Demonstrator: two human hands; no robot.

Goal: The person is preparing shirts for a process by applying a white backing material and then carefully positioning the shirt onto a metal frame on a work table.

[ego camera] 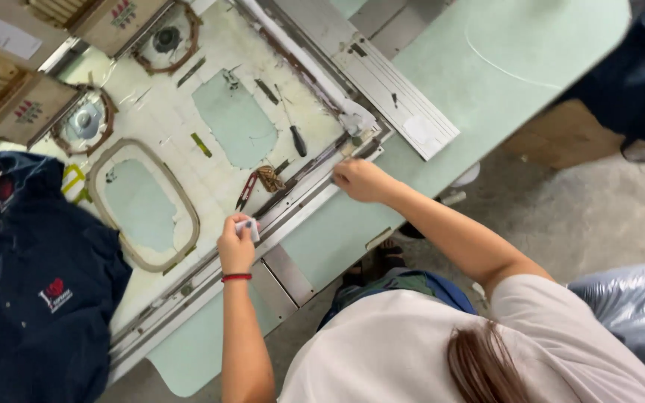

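Left hand [237,242] pinches a small white scrap [247,227], seemingly light and limp, just beside the metal frame rail [293,195]; right hand [360,179], fingers curled, rests on that rail's end.

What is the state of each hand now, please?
Left hand: closed on a small white piece, pinched in the fingertips.
Right hand: fingers curled at the long grey metal frame rail; whether it grips anything cannot be told.

Table [442,112] pale green. Garment [39,298] navy, red-white emblem. Wristband [237,277] red. Screwdriver [298,140] handle black. Shirt [382,351] white. Hoop [143,205] tan. Floor [584,216] grey. Snips [248,189] red.
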